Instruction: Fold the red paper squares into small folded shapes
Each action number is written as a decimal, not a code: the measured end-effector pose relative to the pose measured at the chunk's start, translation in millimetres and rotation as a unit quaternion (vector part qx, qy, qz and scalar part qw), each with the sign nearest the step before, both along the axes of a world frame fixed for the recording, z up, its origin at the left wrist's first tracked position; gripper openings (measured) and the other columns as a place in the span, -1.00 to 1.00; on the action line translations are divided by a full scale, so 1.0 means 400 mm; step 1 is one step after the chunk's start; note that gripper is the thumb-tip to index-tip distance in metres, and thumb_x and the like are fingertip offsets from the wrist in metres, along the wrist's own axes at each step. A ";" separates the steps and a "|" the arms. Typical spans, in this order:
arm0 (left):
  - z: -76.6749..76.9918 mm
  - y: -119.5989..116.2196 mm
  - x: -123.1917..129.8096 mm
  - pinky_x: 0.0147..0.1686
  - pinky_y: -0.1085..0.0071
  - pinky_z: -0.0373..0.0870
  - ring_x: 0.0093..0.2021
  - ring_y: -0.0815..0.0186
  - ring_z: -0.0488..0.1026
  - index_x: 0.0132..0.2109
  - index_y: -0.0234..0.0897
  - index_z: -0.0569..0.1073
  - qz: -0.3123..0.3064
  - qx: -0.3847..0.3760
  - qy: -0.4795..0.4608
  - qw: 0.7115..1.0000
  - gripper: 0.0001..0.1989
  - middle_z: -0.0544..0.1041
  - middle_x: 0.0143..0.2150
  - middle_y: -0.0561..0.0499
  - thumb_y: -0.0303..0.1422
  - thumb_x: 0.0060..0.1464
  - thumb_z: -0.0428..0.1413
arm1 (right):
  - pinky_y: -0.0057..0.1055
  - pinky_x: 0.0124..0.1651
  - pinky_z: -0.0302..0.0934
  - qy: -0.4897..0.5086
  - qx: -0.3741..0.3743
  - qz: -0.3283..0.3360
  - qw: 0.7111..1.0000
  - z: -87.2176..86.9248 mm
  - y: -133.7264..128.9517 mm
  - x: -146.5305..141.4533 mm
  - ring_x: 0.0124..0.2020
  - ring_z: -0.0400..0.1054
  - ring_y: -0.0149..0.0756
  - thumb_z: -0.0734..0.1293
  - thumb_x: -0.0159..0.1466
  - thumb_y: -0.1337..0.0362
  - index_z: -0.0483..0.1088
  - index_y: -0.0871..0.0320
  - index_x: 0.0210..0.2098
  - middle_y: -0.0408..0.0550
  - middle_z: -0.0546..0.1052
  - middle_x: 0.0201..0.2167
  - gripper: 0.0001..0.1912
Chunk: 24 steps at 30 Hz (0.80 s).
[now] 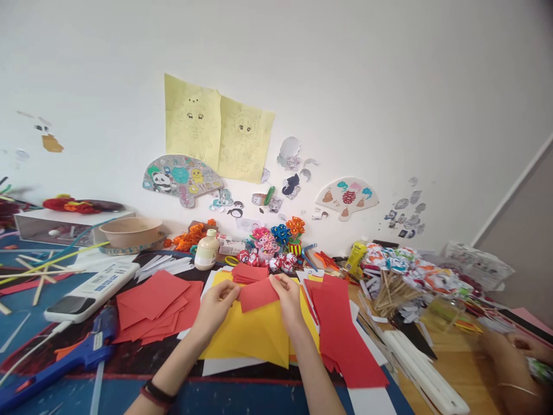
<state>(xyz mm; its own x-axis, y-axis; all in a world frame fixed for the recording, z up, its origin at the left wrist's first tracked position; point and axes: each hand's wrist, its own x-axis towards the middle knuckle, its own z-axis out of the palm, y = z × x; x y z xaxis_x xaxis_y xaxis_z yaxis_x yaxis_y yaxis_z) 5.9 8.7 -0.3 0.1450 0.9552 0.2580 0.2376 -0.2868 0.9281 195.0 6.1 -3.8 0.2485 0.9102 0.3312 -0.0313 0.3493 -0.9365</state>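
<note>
Both my hands hold a small red paper rectangle [259,295] by its two sides, above yellow paper sheets [246,334]. My left hand [219,302] pinches the left edge between thumb and finger. At the right edge, my right hand [286,294] grips the paper the same way. Just behind lies a small stack of red paper pieces [249,273]. To the left is a loose pile of red paper squares [158,302]. Long red paper strips [337,328] lie on the right, over white sheets.
A blue glue gun [64,366] and a white power strip [93,291] lie at left. A glue bottle [207,251] stands behind the papers, near paper flowers [283,236]. At far right, another person's hand [505,357] is near wooden sticks and a white paper trimmer [423,369].
</note>
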 end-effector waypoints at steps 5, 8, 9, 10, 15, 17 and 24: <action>-0.005 -0.004 -0.004 -0.43 0.47 0.21 -0.43 0.32 0.33 -0.39 -0.26 0.36 0.087 0.015 0.003 0.996 -0.72 0.43 -0.46 0.07 -0.13 0.05 -0.01 | -0.47 -0.37 0.13 -0.061 -0.063 0.143 0.986 0.006 -0.016 -0.002 -0.44 0.29 -0.35 0.41 0.06 0.15 0.45 0.20 -0.47 -0.12 0.45 -0.50 -0.79; -0.007 -0.009 0.003 -0.43 0.46 0.21 -0.43 0.32 0.33 -0.39 -0.25 0.36 0.062 0.024 0.036 0.997 -0.74 0.41 -0.48 0.08 -0.15 0.06 -0.02 | -0.49 -0.44 0.12 -0.103 -0.091 0.222 0.965 0.001 -0.021 -0.016 -0.54 0.28 -0.40 0.42 0.06 0.17 0.46 0.22 -0.45 -0.15 0.43 -0.58 -0.79; -0.008 -0.011 0.007 -0.42 0.46 0.22 -0.43 0.32 0.34 -0.39 -0.25 0.36 0.045 0.028 0.040 0.998 -0.75 0.41 -0.49 0.09 -0.16 0.06 -0.02 | -0.48 -0.47 0.12 -0.107 -0.097 0.246 0.958 -0.002 -0.021 -0.022 -0.58 0.26 -0.41 0.40 0.07 0.17 0.45 0.22 -0.44 -0.17 0.41 -0.61 -0.79; -0.008 -0.014 0.010 -0.40 0.46 0.23 -0.42 0.31 0.35 -0.39 -0.25 0.36 0.029 0.034 0.040 0.998 -0.75 0.41 -0.49 0.09 -0.16 0.07 -0.03 | -0.48 -0.50 0.13 -0.109 -0.101 0.267 0.952 -0.006 -0.021 -0.028 -0.62 0.25 -0.41 0.39 0.09 0.16 0.44 0.22 -0.43 -0.18 0.39 -0.64 -0.78; -0.011 -0.027 0.025 -0.40 0.46 0.24 -0.41 0.31 0.37 -0.36 -0.24 0.37 0.013 0.064 0.042 0.997 -0.78 0.45 -0.46 0.08 -0.20 0.07 -0.03 | -0.53 -0.53 0.09 -0.113 -0.070 0.249 0.959 -0.016 -0.020 -0.057 -0.61 0.24 -0.44 0.32 0.12 0.25 0.43 0.21 -0.44 -0.20 0.38 -0.62 -0.87; -0.012 -0.032 0.032 -0.43 0.47 0.21 -0.45 0.32 0.35 -0.36 -0.24 0.38 0.021 0.070 0.047 0.996 -0.78 0.44 -0.48 0.09 -0.20 0.08 -0.03 | -0.55 -0.54 0.05 -0.119 -0.050 0.219 0.967 -0.016 -0.019 -0.065 -0.60 0.21 -0.47 0.29 0.10 0.34 0.41 0.21 -0.52 -0.21 0.37 -0.63 -0.90; -0.011 0.026 -0.056 -0.41 0.48 0.24 -0.40 0.32 0.36 -0.37 -0.26 0.39 0.164 0.086 -0.010 0.983 -0.76 0.46 -0.45 0.07 -0.16 0.02 0.02 | -0.55 -0.64 0.05 -0.153 -0.099 0.261 0.948 -0.031 -0.013 -0.039 -0.72 0.18 -0.47 0.21 0.05 0.40 0.35 0.21 -0.63 -0.22 0.32 -0.74 -0.83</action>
<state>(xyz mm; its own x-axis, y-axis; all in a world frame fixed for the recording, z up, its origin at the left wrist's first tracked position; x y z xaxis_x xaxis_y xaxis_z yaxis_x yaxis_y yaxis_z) -16.6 19.1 -4.6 -0.1704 0.8915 0.4197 0.3265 -0.3508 0.8777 179.2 1.0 -16.3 -0.3322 0.9348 0.1256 0.1314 0.1777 -0.9753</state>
